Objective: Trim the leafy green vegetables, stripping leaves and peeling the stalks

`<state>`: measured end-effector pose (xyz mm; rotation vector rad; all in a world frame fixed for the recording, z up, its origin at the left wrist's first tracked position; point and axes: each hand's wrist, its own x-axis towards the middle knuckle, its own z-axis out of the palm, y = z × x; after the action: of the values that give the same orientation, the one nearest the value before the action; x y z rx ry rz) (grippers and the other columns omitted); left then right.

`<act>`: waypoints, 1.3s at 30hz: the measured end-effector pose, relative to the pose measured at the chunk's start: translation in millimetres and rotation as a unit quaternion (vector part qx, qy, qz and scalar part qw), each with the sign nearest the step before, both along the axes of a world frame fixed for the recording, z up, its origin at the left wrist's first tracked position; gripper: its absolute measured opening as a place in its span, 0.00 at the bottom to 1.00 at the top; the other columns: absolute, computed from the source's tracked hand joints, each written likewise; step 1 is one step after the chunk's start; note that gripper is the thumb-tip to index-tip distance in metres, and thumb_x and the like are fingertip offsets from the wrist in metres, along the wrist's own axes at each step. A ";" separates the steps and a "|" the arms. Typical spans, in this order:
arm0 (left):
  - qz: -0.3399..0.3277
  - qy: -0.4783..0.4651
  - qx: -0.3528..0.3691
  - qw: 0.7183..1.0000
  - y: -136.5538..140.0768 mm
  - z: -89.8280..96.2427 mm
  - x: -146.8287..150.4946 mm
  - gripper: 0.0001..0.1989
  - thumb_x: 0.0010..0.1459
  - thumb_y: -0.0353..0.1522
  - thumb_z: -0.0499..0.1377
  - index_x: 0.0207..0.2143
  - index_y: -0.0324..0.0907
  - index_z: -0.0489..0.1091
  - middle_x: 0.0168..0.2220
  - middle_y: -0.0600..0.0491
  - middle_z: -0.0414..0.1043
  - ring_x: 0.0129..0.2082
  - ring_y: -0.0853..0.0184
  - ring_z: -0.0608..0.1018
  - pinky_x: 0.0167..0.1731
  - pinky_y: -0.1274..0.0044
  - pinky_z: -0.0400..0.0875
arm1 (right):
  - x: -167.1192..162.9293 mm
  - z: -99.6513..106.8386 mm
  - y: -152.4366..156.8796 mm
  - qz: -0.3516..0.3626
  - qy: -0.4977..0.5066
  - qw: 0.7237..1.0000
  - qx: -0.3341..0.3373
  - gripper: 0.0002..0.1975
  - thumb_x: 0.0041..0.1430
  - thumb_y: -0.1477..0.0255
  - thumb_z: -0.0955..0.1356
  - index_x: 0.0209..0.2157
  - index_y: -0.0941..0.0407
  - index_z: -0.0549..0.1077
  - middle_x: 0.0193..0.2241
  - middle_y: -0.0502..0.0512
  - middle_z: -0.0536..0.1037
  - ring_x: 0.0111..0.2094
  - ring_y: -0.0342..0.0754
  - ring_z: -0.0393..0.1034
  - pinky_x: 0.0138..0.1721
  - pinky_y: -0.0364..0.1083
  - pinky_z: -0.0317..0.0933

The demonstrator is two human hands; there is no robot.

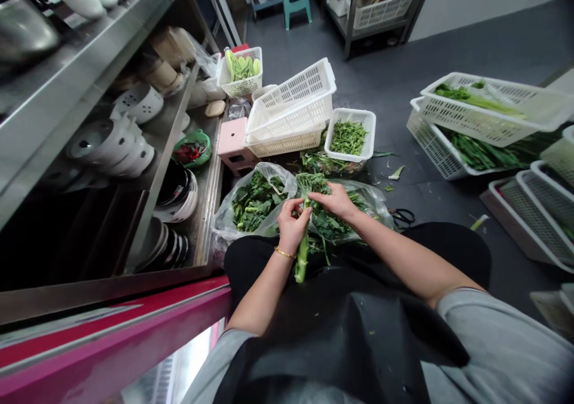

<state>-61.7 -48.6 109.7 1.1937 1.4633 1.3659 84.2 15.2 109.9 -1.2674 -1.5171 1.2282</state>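
Between my knees, a long-stemmed broccoli stalk (pixel 302 254) is held, its floret head pointing away from me and its thick cut end toward my lap. My left hand (pixel 292 226) has its fingers closed around the stem. My right hand (pixel 335 202) pinches the stalk just below the head. Under and beyond my hands lie two clear plastic bags with leafy greens: dark leaves (pixel 256 201) fill the left one, and the right bag (pixel 374 204) is partly hidden by my right hand and forearm. Black-handled scissors (pixel 404 216) rest on the floor to the right.
Ahead stand stacked white baskets (pixel 291 102), a small basket of trimmed greens (pixel 350 138) and a pink stool (pixel 232 144). Steel shelving (pixel 173 135) with bowls runs along my left. More vegetable baskets (pixel 488 123) are stacked at right. Leaf scraps (pixel 397 173) litter the floor.
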 end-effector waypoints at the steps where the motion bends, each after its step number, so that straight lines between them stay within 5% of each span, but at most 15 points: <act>1: -0.007 -0.031 -0.015 0.999 2.9 -2.3 2.2 0.15 0.46 0.35 0.65 0.37 0.40 0.72 0.25 0.57 0.64 0.25 0.73 0.68 0.30 0.79 0.66 | -1.2 -3.9 2.7 -0.005 -0.010 0.999 0.034 0.20 0.48 0.56 0.70 0.33 0.60 0.72 0.25 0.52 0.75 0.23 0.44 0.66 0.27 0.43 0.62; 4: -0.029 -0.180 -0.119 0.976 16.4 -9.2 7.9 0.14 0.45 0.35 0.65 0.35 0.39 0.70 0.22 0.59 0.63 0.18 0.75 0.65 0.23 0.79 0.66 | -6.1 -11.4 7.5 0.017 -0.106 0.975 0.193 0.17 0.54 0.57 0.66 0.33 0.59 0.72 0.31 0.57 0.76 0.32 0.47 0.69 0.34 0.44 0.62; 7: -0.024 -0.302 -0.231 0.925 34.3 -17.5 5.5 0.11 0.45 0.33 0.63 0.29 0.38 0.66 0.21 0.57 0.65 0.16 0.75 0.66 0.19 0.80 0.65 | -5.7 -12.5 21.6 0.137 -0.217 0.905 0.339 0.16 0.57 0.58 0.63 0.31 0.58 0.70 0.28 0.58 0.75 0.30 0.47 0.69 0.30 0.43 0.61; 10: -0.014 -0.370 -0.272 0.888 50.9 -29.3 -7.2 0.10 0.45 0.31 0.63 0.28 0.37 0.65 0.21 0.56 0.66 0.16 0.75 0.69 0.18 0.82 0.65 | 14.2 -10.8 67.9 0.097 -0.261 0.884 0.375 0.17 0.59 0.59 0.61 0.38 0.59 0.69 0.33 0.60 0.75 0.34 0.49 0.70 0.34 0.45 0.63; 14: 0.046 -0.403 -0.268 0.874 64.4 -45.7 -24.3 0.10 0.46 0.29 0.63 0.30 0.38 0.64 0.22 0.57 0.67 0.17 0.76 0.70 0.17 0.84 0.66 | 72.8 -8.7 165.8 -0.114 -0.383 0.900 0.171 0.26 0.58 0.56 0.64 0.45 0.65 0.65 0.40 0.67 0.73 0.43 0.53 0.70 0.44 0.49 0.61; 16: 0.048 -0.406 -0.263 0.874 66.7 -49.8 -27.7 0.10 0.46 0.30 0.63 0.31 0.38 0.65 0.23 0.57 0.68 0.17 0.76 0.71 0.16 0.84 0.66 | 100.3 -7.4 197.8 -0.142 -0.441 0.884 0.056 0.32 0.53 0.54 0.68 0.46 0.69 0.64 0.41 0.72 0.72 0.43 0.55 0.69 0.45 0.52 0.60; 18: 0.030 -0.405 -0.258 0.877 66.9 -49.4 -27.6 0.12 0.46 0.30 0.64 0.33 0.38 0.66 0.23 0.57 0.68 0.17 0.76 0.71 0.16 0.84 0.65 | 112.6 -5.6 198.7 -0.139 -0.468 0.873 0.006 0.34 0.49 0.55 0.71 0.45 0.71 0.65 0.40 0.72 0.73 0.42 0.56 0.70 0.45 0.53 0.61; 21: 0.042 -0.399 -0.224 0.888 66.3 -41.4 -19.5 0.13 0.44 0.31 0.65 0.34 0.39 0.66 0.23 0.59 0.67 0.18 0.76 0.70 0.17 0.84 0.65 | 92.8 -5.1 138.2 -0.017 -0.409 0.912 -0.022 0.23 0.52 0.55 0.69 0.38 0.62 0.72 0.31 0.59 0.77 0.33 0.48 0.71 0.36 0.46 0.63; 22: 0.057 -0.394 -0.204 0.894 66.0 -37.3 -13.7 0.14 0.44 0.30 0.65 0.34 0.39 0.66 0.23 0.59 0.67 0.18 0.76 0.70 0.18 0.84 0.66 | 78.6 -6.5 106.2 0.093 -0.329 0.939 -0.049 0.21 0.55 0.55 0.66 0.35 0.60 0.73 0.27 0.54 0.76 0.28 0.45 0.70 0.31 0.43 0.63; 23: 0.070 -0.390 -0.185 0.899 65.5 -32.8 -5.8 0.14 0.43 0.31 0.65 0.34 0.40 0.65 0.23 0.60 0.67 0.18 0.77 0.70 0.19 0.84 0.67 | 63.0 -8.8 71.8 0.210 -0.239 0.942 -0.109 0.21 0.55 0.53 0.65 0.33 0.59 0.74 0.24 0.51 0.76 0.25 0.44 0.69 0.27 0.41 0.61; 25: 0.068 -0.380 -0.157 0.909 62.0 -22.8 15.3 0.15 0.44 0.32 0.65 0.34 0.40 0.65 0.24 0.60 0.67 0.18 0.77 0.70 0.22 0.83 0.69 | 34.8 -15.5 4.4 0.318 -0.094 0.917 -0.219 0.21 0.52 0.54 0.67 0.31 0.59 0.73 0.19 0.47 0.72 0.19 0.39 0.64 0.20 0.39 0.57; 28: -0.024 -0.339 -0.155 0.928 43.9 -7.0 51.9 0.14 0.45 0.33 0.65 0.36 0.41 0.68 0.29 0.57 0.70 0.24 0.75 0.74 0.28 0.80 0.71 | 21.0 -23.0 -68.0 0.241 0.076 0.920 -0.299 0.16 0.49 0.60 0.70 0.27 0.60 0.70 0.15 0.44 0.67 0.14 0.37 0.60 0.16 0.38 0.56; 31: -0.124 -0.253 -0.145 0.948 19.0 3.9 70.4 0.17 0.46 0.34 0.65 0.40 0.42 0.71 0.38 0.53 0.73 0.39 0.67 0.76 0.38 0.76 0.72 | 66.8 -18.9 -99.4 0.093 0.216 0.924 -0.303 0.14 0.46 0.64 0.71 0.29 0.60 0.69 0.19 0.47 0.73 0.15 0.39 0.64 0.17 0.39 0.61; 35: -0.167 -0.152 -0.253 0.941 11.6 4.0 48.8 0.13 0.44 0.40 0.65 0.33 0.44 0.75 0.28 0.54 0.75 0.37 0.62 0.77 0.37 0.71 0.74 | 221.0 3.0 -136.8 -0.244 0.271 0.901 -0.235 0.11 0.50 0.66 0.69 0.25 0.60 0.68 0.15 0.48 0.71 0.13 0.39 0.61 0.16 0.40 0.63; 39: -0.191 -0.005 -0.251 0.949 18.2 2.5 -8.3 0.09 0.44 0.46 0.61 0.28 0.56 0.75 0.26 0.60 0.77 0.33 0.61 0.78 0.37 0.67 0.73 | 388.3 22.4 -197.6 -0.557 0.236 0.784 -0.138 0.11 0.58 0.69 0.65 0.25 0.58 0.65 0.12 0.45 0.66 0.13 0.38 0.59 0.18 0.39 0.63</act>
<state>-70.0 -30.3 112.1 1.0558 1.3712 0.6806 472.5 -182.4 132.3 -1.5114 -0.0684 0.8168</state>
